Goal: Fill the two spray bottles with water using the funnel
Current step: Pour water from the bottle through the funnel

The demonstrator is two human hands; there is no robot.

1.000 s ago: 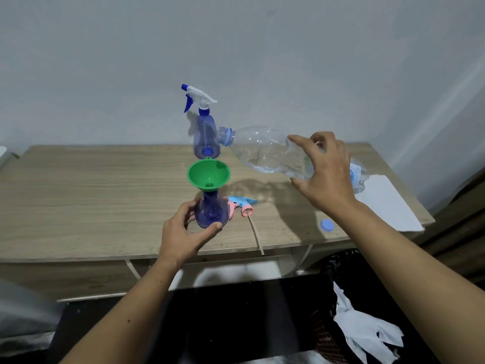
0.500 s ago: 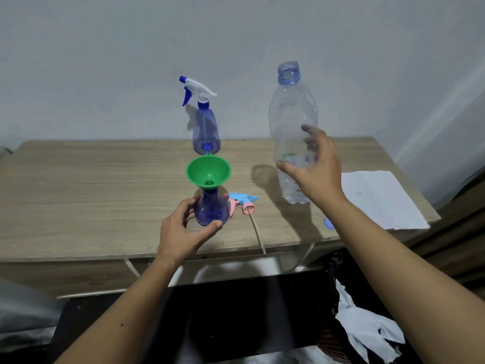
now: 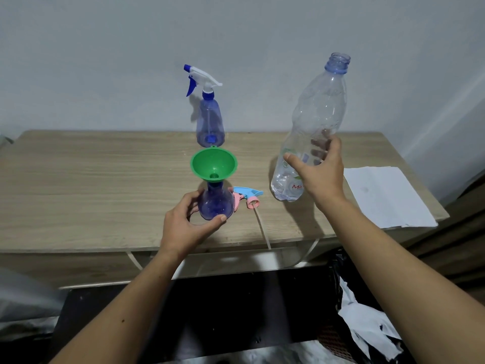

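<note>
The left hand (image 3: 187,224) grips the base of the open spray bottle (image 3: 215,202), thumb on the near side and fingers curled round the far side, holding it upright on the counter (image 3: 91,185). The funnel (image 3: 214,164) sits in this bottle's neck, mouth facing up and toward the camera. The right hand (image 3: 321,174) grasps the water bottle (image 3: 313,119) round its lower body, thumb on the near side and fingers seen through the clear plastic. The water bottle is uncapped and stands nearly upright, its long axis running from the base at 7 o'clock to the open mouth at 1 o'clock; whether its base touches the counter cannot be told. From the funnel, the water bottle lies at 3 o'clock, well apart, and its mouth points away from the funnel. The right hand is the nearer hand to the water supply; the left hand is committed to steadying the receiver. Little water shows in the water bottle. The second spray bottle (image 3: 210,122), with trigger head fitted, stands at 12 o'clock behind the funnel. A loose trigger head (image 3: 248,197) lies just beside the open spray bottle at 3 o'clock. If pouring resumes, the mouth must be tipped toward 9 o'clock over the funnel rim.
</note>
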